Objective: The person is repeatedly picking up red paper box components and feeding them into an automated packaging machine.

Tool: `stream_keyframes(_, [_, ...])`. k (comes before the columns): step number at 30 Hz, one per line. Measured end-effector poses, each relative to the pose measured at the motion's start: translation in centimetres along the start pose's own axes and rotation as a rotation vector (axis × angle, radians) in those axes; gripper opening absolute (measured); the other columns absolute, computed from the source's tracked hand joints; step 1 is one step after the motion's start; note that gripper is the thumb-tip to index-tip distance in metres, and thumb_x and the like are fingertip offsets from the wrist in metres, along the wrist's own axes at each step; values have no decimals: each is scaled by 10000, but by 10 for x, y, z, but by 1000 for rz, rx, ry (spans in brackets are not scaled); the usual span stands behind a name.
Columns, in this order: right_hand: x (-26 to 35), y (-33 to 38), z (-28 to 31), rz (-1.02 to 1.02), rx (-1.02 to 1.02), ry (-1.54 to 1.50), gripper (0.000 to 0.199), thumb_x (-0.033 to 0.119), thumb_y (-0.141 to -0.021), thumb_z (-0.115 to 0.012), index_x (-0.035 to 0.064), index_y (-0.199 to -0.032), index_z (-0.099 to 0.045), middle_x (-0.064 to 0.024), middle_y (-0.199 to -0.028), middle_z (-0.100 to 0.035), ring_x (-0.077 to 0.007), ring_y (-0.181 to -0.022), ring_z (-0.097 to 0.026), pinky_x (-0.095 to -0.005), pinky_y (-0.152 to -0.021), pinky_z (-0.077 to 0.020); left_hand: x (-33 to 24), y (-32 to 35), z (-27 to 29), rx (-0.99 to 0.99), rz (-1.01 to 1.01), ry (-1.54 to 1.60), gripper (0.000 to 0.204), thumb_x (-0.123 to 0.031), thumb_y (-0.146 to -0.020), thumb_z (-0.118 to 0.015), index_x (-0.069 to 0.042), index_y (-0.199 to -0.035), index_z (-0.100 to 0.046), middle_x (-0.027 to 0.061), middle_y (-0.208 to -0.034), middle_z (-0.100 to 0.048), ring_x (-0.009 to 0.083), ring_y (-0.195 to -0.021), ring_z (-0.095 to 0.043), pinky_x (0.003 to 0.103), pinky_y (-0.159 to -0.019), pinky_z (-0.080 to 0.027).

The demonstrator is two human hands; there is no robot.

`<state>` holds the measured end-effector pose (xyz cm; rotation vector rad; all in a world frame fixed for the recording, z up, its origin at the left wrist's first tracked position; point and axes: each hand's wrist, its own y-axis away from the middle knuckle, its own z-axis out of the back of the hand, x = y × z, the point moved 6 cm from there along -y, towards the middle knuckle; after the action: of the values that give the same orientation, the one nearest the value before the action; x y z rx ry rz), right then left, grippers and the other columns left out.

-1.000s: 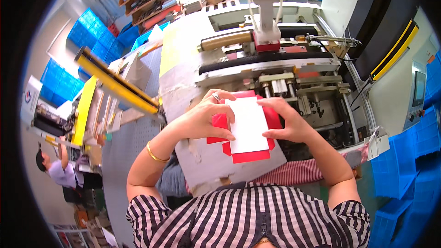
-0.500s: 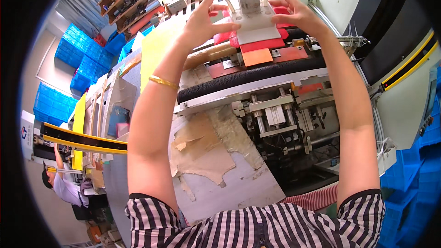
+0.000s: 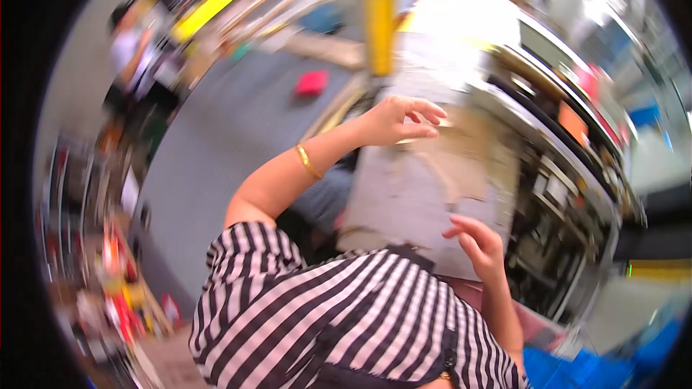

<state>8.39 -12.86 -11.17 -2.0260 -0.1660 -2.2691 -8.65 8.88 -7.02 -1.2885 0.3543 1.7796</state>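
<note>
Drawn back from the machine (image 3: 556, 186), my left hand (image 3: 407, 119) and right hand (image 3: 481, 243) hover empty, half-open above the tabletop (image 3: 396, 202), presumably needing no grip.

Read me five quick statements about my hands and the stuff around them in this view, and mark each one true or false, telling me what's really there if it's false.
1. The left hand grips a cardboard box. False: its fingers are spread, with nothing visible in them.
2. A gold bangle circles the left forearm. True.
3. A small red piece lies on the gray table. True.
4. The right hand is clasped with the left. False: the two hands are apart.
5. The shirt is striped. True.
</note>
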Motion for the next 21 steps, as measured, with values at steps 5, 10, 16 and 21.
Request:
stream_keyframes(5, [14,-16,-109,-107,261,-64,358,185,-906,-616,-10,-1206,-613,-118,-990,-709,-196,-984,-651,-321,-894,-468,107,263,136,-917,352,104,200,-199,-924,-644,-25,-1017,-682,44,-886,-699,93,-833,-644,222,-692,-492])
stream_keyframes(10, [1,-90,-229,-172,620,90,462,301,-911,-639,-20,-1238,-586,-138,-1081,-683,-195,-1024,-632,-317,-929,-460,227,656,173,-1722,1002,-57,160,-191,-834,-644,-40,-863,-688,78,-783,-691,148,-712,-637,297,-623,-492])
stream_keyframes(16, [-10,-156,-378,-145,988,268,540,371,-893,-671,-15,-1258,-571,-124,-1095,-675,-193,-1056,-611,-315,-965,-433,126,946,78,-1907,1933,-572,178,-137,-784,-619,-117,-936,-710,162,-968,-698,330,-951,-671,415,-847,-530])
stream_keyframes(21, [-12,-187,-480,-21,1212,450,493,341,-887,-663,11,-1245,-585,-129,-1085,-688,-222,-1043,-635,-337,-926,-464,75,1035,54,-1733,2414,-619,296,-212,-849,-643,-125,-1132,-636,146,-1244,-595,317,-1129,-599,425,-933,-502])
